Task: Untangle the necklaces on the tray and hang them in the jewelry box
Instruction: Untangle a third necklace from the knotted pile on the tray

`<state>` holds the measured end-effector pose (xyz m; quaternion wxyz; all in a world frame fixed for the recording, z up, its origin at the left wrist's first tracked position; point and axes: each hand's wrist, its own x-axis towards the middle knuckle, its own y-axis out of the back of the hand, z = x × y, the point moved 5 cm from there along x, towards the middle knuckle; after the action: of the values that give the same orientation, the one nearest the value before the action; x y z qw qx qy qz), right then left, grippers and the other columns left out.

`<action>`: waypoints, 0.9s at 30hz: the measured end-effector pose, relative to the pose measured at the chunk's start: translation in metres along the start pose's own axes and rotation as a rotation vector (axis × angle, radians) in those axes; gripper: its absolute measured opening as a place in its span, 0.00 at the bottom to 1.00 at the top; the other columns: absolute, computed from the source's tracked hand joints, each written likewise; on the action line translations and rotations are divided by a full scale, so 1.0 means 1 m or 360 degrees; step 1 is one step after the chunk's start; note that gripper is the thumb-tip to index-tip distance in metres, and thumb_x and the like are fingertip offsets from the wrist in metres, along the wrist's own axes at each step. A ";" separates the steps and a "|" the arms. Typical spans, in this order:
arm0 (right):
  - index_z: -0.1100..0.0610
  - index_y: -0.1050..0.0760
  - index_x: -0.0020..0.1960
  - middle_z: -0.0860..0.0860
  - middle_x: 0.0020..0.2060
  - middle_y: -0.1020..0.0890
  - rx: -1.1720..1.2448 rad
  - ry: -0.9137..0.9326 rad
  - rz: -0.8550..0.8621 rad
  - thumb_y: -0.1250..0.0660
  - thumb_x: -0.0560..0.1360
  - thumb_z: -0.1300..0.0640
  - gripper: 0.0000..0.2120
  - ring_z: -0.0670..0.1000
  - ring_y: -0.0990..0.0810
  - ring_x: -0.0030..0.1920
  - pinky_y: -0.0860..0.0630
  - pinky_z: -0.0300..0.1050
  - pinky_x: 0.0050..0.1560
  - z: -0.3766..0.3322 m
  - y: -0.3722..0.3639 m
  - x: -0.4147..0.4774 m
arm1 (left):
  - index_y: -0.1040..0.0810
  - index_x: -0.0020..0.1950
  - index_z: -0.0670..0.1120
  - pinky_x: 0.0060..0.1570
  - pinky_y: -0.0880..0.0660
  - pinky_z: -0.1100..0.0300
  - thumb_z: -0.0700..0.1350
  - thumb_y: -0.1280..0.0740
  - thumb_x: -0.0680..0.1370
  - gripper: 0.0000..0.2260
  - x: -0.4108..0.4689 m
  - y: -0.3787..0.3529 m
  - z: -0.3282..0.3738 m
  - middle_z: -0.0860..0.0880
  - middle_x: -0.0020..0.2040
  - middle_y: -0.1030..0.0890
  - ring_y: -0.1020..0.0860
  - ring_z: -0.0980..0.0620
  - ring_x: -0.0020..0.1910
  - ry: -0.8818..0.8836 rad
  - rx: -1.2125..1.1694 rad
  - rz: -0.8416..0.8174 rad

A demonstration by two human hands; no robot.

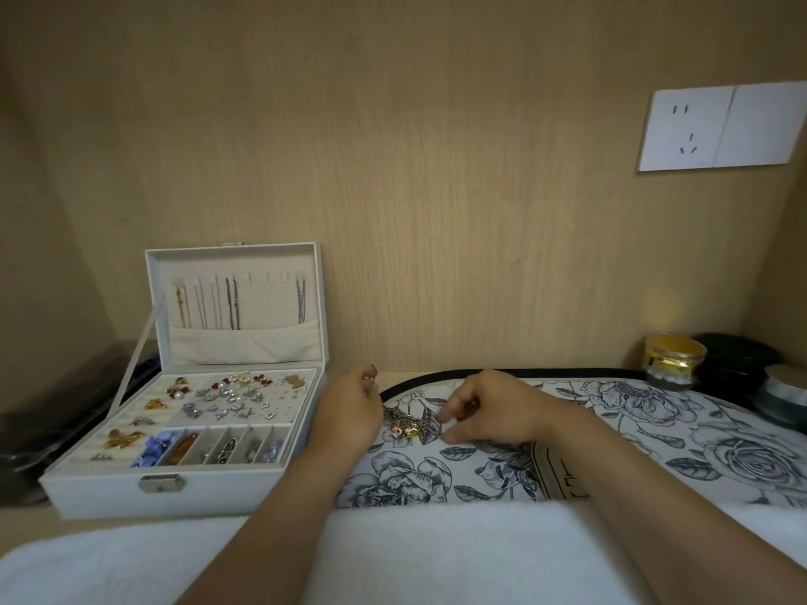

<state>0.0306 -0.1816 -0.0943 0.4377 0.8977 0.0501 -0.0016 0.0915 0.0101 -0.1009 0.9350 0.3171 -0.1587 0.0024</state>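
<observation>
Tray point(720, 412) against pale wooden wall point(436, 168)

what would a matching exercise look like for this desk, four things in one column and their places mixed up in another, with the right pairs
Things:
1 jewelry box
2 tangle of necklaces
3 socket
4 gold jar

Places:
a on the wall, upper right
b on the flowered tray, between the left hand and right hand
c at the left, lid open
d at the back right, past the tray

Pairs: 1-c, 2-b, 3-a, 4-d

White jewelry box point(109, 491), tray point(655, 434) with grey-blue floral print, gold-lidded jar point(674, 358)
</observation>
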 end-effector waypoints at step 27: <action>0.48 0.15 0.48 0.52 0.44 0.16 -0.0129 0.0206 0.0204 0.28 0.75 0.56 0.05 0.43 0.18 0.32 0.21 0.41 0.39 -0.005 -0.003 0.001 | 0.28 0.50 0.57 0.61 0.36 0.57 0.48 0.32 0.73 0.09 -0.020 -0.019 0.019 0.59 0.52 0.26 0.32 0.55 0.58 -0.0634 0.0507 -0.0391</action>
<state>0.0311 -0.1762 -0.0937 0.4687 0.8789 0.0207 0.0864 0.0689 -0.0146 -0.1036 0.8170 0.4712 -0.2973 -0.1483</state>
